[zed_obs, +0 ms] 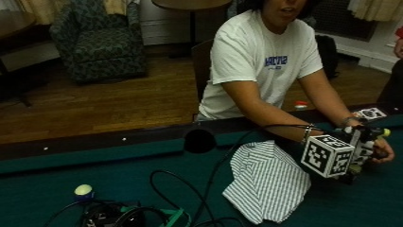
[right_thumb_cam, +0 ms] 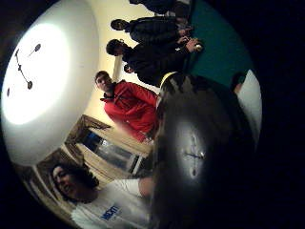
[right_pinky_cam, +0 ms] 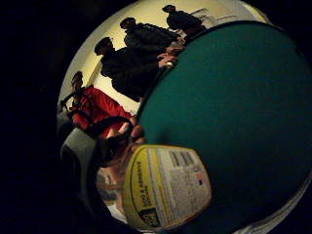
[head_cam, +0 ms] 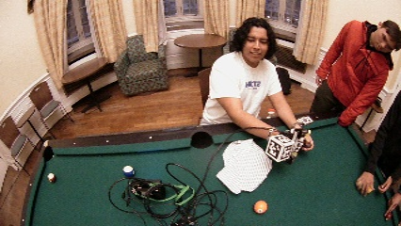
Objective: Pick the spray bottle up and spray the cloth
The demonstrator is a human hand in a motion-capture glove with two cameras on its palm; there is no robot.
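A person seated at a green pool table holds a spray bottle just above the felt, the gloved right hand curled round it and the bare hand touching its far side. A striped cloth lies crumpled on the felt just beside the bottle — toward the side pocket. From the palm, the bottle's yellow printed label sits close against the hand — green felt beyond it.
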